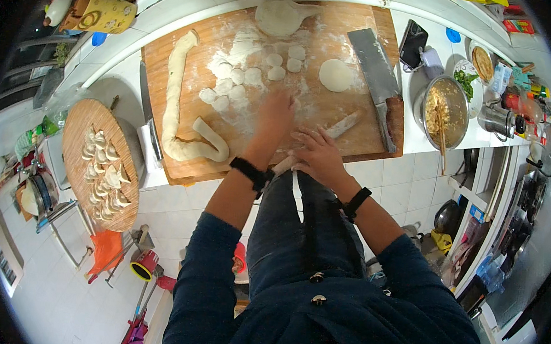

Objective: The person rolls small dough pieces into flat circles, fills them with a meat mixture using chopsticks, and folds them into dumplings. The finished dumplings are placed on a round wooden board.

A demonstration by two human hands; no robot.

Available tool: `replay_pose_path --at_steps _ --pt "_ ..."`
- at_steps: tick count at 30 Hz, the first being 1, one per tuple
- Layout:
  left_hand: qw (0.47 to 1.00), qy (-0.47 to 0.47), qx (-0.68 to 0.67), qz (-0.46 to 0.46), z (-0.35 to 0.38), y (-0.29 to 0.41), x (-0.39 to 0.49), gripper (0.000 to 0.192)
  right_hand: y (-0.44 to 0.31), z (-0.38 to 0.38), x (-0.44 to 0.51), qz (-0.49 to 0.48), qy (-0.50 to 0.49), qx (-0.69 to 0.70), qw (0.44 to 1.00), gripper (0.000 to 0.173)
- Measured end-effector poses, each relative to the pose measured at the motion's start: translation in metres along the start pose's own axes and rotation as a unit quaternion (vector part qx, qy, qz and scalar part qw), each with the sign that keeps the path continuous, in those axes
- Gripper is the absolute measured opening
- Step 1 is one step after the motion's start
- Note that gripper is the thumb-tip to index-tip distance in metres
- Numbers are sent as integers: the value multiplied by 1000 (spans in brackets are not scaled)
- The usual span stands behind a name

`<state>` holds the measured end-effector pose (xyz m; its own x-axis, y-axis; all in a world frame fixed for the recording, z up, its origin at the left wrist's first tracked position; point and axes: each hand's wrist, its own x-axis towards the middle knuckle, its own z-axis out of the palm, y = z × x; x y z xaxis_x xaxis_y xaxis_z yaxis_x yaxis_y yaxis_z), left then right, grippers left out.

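Observation:
Over the floured wooden board, my left hand is blurred by motion, and its fingers cannot be made out clearly. It is just below several small dough pieces. My right hand lies across a floury wooden rolling pin at the board's front edge, fingers bent over it. A flat round dough wrapper rests to the upper right. More rolled dough is at the far edge. At the left, a long dough rope bends into a hook. More floured dough pieces cluster mid-board.
A cleaver lies along the board's right side. Beyond it are a metal bowl of filling with chopsticks and a phone. Leftward, a long knife lies beside a round board bearing several folded dumplings.

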<state>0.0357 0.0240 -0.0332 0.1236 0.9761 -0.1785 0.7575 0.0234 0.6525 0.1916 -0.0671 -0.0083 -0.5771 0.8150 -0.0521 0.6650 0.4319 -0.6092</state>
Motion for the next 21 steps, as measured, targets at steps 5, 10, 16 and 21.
replay_pose_path --at_steps 5,10,16,21 --pt "998 55 -20 -23 -46 -48 -37 23 -1 -3 14 5 12 5 1000 30" --pt "991 98 18 -89 -65 -60 -44 21 1 3 18 -19 32 -14 999 30" --pt "996 -73 10 -46 -37 -34 -54 23 1 15 72 99 63 -151 982 44" --pt "994 -92 -2 -51 -35 -33 -45 20 -3 10 112 63 139 -198 968 58"
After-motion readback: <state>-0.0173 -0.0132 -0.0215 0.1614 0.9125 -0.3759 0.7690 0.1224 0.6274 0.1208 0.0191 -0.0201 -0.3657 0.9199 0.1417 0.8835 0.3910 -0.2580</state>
